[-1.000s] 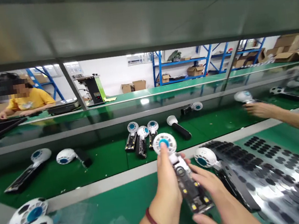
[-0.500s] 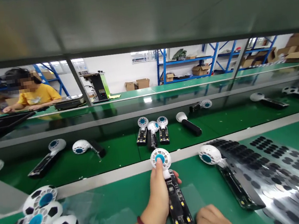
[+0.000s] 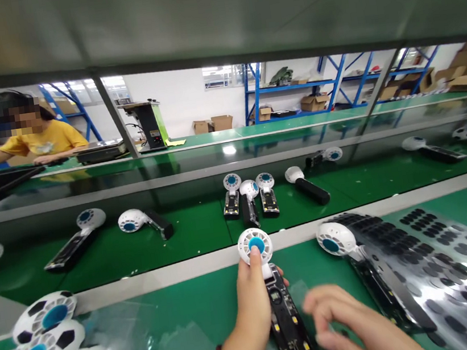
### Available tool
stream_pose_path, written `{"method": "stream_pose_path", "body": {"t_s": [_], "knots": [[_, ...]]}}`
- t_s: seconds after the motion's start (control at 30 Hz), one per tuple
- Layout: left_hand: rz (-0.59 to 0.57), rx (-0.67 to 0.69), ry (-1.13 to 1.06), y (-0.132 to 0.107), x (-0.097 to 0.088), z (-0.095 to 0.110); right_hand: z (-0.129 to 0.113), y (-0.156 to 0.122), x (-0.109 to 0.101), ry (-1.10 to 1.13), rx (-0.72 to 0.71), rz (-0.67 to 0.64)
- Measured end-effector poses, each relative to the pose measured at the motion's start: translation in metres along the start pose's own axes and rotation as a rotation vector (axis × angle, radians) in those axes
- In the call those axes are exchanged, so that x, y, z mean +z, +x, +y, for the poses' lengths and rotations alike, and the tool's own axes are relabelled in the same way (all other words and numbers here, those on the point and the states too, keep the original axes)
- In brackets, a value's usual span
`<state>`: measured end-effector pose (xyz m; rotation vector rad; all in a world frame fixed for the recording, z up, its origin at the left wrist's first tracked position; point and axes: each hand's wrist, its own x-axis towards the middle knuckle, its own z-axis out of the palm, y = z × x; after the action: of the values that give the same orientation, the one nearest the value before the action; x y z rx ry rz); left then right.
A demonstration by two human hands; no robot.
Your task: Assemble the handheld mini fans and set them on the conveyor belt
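In my left hand (image 3: 254,298) is a handheld fan (image 3: 287,320) with a white round head and blue centre. My thumb presses on the fan head, and the fingers wrap behind. The handle's dark circuit board with yellow LEDs faces up. My right hand (image 3: 351,320) hovers just right of the handle's lower end, apart from it. Its fingers are half curled, with a gap between thumb and forefinger; nothing clear shows between them. Another fan (image 3: 336,239) lies to the right, on sheets of black oval stickers (image 3: 451,261).
Several football-patterned fans (image 3: 45,349) are piled at the lower left beside clear film (image 3: 170,344). More fans (image 3: 249,190) lie on the green conveyor belt (image 3: 197,225) ahead. A metal shelf (image 3: 196,19) hangs overhead. Across the line sits a co-worker (image 3: 48,139) in yellow.
My right hand has risen from the bench and its fingers have loosened from a curl. The left hand still holds the fan. The view has shifted slightly.
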<state>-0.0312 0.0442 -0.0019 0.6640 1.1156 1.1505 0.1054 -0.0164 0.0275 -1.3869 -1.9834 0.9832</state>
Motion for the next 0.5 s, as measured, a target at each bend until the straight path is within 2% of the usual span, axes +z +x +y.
{"method": "stream_pose_path", "body": {"t_s": [0.1,0.2,0.5], "knots": [[0.032,0.085,0.074,0.000,-0.003,0.000,-0.016,0.031,-0.005,0.081,0.135,-0.002],[0.026,0.149,0.107,0.003,-0.006,-0.002,-0.018,0.052,-0.001,0.095,0.147,-0.053],[0.032,0.125,0.128,0.006,-0.007,-0.002,-0.027,0.060,-0.001,-0.012,0.147,-0.109]]}}
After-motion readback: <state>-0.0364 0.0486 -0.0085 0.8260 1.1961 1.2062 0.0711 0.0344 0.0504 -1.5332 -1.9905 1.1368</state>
